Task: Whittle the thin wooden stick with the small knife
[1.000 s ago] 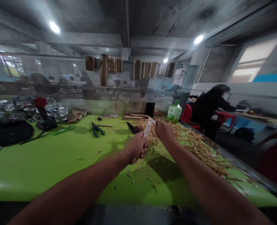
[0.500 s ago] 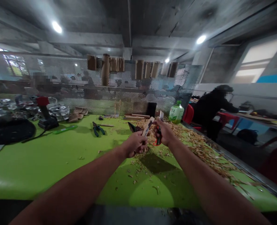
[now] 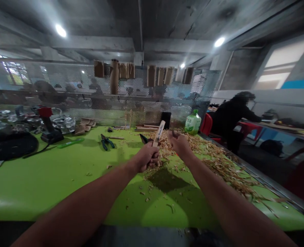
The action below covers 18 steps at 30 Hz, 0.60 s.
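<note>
My left hand (image 3: 148, 157) is closed round the lower end of a pale wooden strip (image 3: 159, 133), which tilts up and has dark marks on its face. To its right, my right hand (image 3: 178, 141) is closed round a tool that mostly hides behind the fingers; only a dark bit shows at the top and a speck of red below. The right hand is apart from the strip. Beneath both hands, curled wood shavings (image 3: 220, 161) lie on the green table (image 3: 90, 185).
Pliers (image 3: 106, 141), a green knife (image 3: 70, 142) and a red-black drill (image 3: 47, 125) lie to the left. A green bottle (image 3: 193, 122) stands at the back right, before a perforated metal screen (image 3: 85, 103). A person (image 3: 230, 118) sits far right.
The wooden strip stands more upright, and my right hand has turned, so that the blade and red-black handle seen before are now mostly hidden.
</note>
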Motion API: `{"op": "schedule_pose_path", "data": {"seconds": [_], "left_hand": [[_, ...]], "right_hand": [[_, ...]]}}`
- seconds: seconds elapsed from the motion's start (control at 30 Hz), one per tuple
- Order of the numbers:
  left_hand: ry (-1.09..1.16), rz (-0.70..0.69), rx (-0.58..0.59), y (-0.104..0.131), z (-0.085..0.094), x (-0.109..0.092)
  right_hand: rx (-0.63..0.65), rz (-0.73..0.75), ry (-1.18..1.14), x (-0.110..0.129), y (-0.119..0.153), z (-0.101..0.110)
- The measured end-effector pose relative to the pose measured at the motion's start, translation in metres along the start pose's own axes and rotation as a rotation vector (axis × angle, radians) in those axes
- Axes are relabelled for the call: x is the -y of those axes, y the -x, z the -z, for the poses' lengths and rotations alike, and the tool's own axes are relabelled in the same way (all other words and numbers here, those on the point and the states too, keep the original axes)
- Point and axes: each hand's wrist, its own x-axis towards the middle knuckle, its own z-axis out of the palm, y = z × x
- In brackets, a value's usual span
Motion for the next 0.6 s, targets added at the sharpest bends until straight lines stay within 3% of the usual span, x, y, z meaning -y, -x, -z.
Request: {"op": "schedule_pose_path", "data": {"seconds": [0.1,0.2,0.3,0.43,0.6], "left_hand": [[-0.007,-0.041,-0.046,-0.003,0.003,-0.001],[-0.009,-0.089,-0.073,-0.005,0.005,0.001],[0.008,-0.128,-0.117,-0.006,0.005,0.003],[0.0,-0.135,-0.193,-0.008,0.002,0.001],[-0.017,-0.121,-0.245,0.001,-0.01,-0.008]], "right_hand": [[0.022,0.11,0.549,0.013,0.013,-0.008],[0.121,0.148,0.841,0.025,0.024,-0.015],[0.208,0.183,0.935,0.031,0.031,-0.019],[0.229,0.257,0.944,0.034,0.034,-0.022],[0.241,0.213,0.967,0.033,0.027,-0.023]]}}
